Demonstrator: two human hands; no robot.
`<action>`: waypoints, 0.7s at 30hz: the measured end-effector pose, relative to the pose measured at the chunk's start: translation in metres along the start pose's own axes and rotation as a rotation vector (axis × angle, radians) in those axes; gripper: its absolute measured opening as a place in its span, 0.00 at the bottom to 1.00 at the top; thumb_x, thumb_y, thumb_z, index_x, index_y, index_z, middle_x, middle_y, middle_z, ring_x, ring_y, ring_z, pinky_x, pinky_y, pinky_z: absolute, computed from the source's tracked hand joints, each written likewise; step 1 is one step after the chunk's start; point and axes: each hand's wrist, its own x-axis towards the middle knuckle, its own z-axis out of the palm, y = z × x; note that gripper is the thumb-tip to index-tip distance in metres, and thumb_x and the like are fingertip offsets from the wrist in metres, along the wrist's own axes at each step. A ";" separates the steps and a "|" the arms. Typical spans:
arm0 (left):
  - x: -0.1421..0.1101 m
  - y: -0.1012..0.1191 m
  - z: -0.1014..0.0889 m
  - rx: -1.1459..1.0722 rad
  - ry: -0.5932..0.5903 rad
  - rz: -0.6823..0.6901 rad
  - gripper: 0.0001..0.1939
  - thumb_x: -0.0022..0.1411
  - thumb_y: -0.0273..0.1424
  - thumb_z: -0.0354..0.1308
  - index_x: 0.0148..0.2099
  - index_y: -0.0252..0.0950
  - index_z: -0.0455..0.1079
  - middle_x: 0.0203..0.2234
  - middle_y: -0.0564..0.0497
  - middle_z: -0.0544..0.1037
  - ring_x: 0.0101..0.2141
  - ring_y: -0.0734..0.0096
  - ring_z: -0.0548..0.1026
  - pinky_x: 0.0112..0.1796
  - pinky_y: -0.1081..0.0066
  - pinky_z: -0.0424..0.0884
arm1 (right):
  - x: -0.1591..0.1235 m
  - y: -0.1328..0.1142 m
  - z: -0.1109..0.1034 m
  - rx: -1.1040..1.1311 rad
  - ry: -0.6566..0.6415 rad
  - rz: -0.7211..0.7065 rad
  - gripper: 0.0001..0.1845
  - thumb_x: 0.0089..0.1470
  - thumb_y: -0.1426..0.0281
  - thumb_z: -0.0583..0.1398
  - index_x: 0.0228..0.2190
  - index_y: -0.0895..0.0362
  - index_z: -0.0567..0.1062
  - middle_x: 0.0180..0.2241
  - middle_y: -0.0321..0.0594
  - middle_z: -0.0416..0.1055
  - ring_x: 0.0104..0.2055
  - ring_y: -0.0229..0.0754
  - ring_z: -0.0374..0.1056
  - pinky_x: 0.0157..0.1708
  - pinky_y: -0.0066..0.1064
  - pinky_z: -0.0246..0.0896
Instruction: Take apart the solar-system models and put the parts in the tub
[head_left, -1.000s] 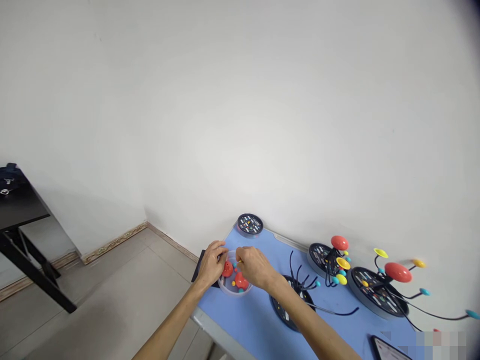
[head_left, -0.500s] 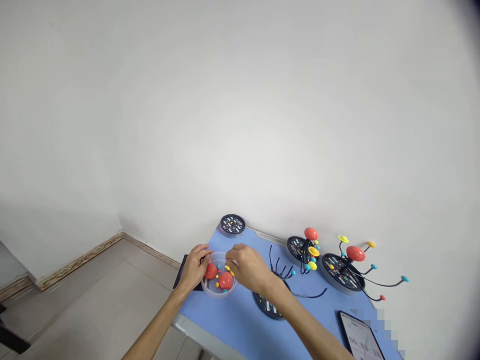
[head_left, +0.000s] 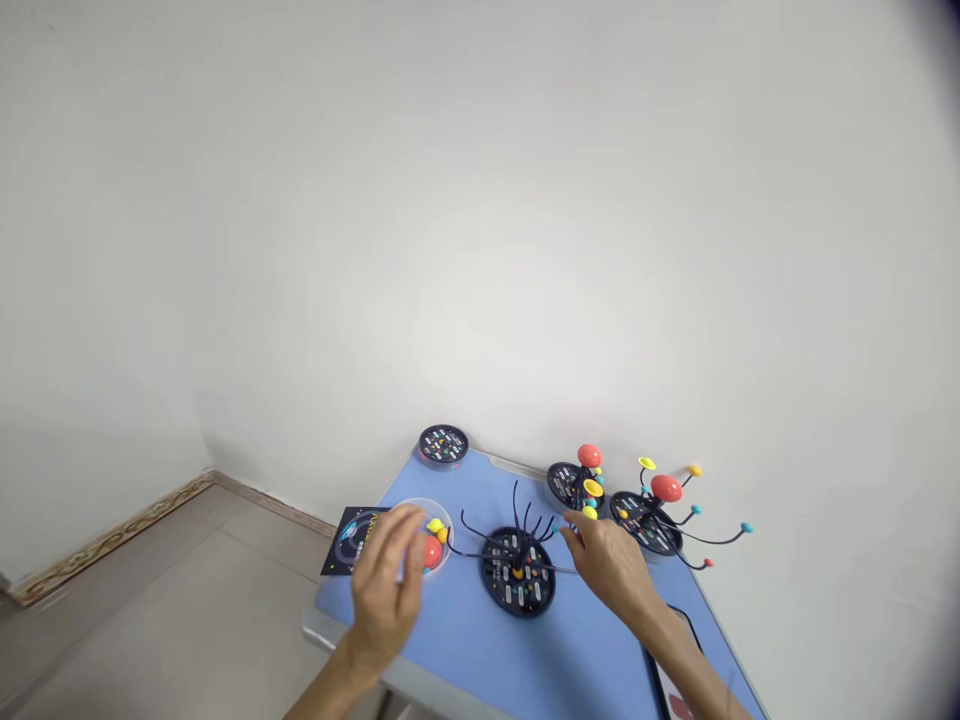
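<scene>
My left hand [head_left: 386,590] is raised over the near side of a clear round tub [head_left: 444,508], thumb apart from the fingers, slightly blurred. It covers part of the tub, where a red ball [head_left: 432,552] and small yellow pieces [head_left: 436,525] show. My right hand [head_left: 611,562] is closed in a pinch beside the thin black rods of a round black base [head_left: 517,600]. Its fingertips are close to a small blue bead [head_left: 555,527] at a rod's end; I cannot make out what they hold.
Two planet models, one with a red ball [head_left: 589,456] and another with a red ball [head_left: 666,488], stand at the back right. A round lidded tub [head_left: 443,445] sits at the back left. A dark printed card [head_left: 339,545] and a phone [head_left: 664,685] lie on the blue table [head_left: 457,640].
My right hand has left the clear tub and moved right to the rods. My left hand has come off the tub's rim toward me. The view has shifted to the right.
</scene>
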 end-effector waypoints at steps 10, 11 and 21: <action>-0.048 0.071 0.075 -0.185 -0.419 -0.121 0.13 0.70 0.27 0.47 0.48 0.40 0.73 0.31 0.49 0.79 0.30 0.71 0.79 0.32 0.75 0.76 | 0.003 -0.009 0.024 -0.047 -0.024 -0.021 0.16 0.66 0.70 0.49 0.38 0.57 0.76 0.33 0.48 0.79 0.35 0.47 0.76 0.26 0.29 0.48; -0.052 0.071 0.083 -0.167 -0.454 -0.152 0.14 0.70 0.27 0.46 0.46 0.40 0.74 0.31 0.49 0.79 0.30 0.70 0.79 0.32 0.74 0.76 | 0.003 -0.008 0.024 -0.030 -0.014 -0.018 0.16 0.66 0.70 0.49 0.36 0.57 0.77 0.32 0.48 0.79 0.34 0.46 0.76 0.26 0.29 0.47; -0.072 0.069 0.138 -0.080 -0.623 -0.287 0.18 0.66 0.23 0.45 0.53 0.33 0.72 0.32 0.42 0.82 0.33 0.59 0.81 0.34 0.66 0.76 | -0.010 0.002 0.020 0.150 -0.020 -0.010 0.15 0.62 0.70 0.53 0.28 0.56 0.77 0.28 0.43 0.79 0.33 0.44 0.74 0.27 0.29 0.45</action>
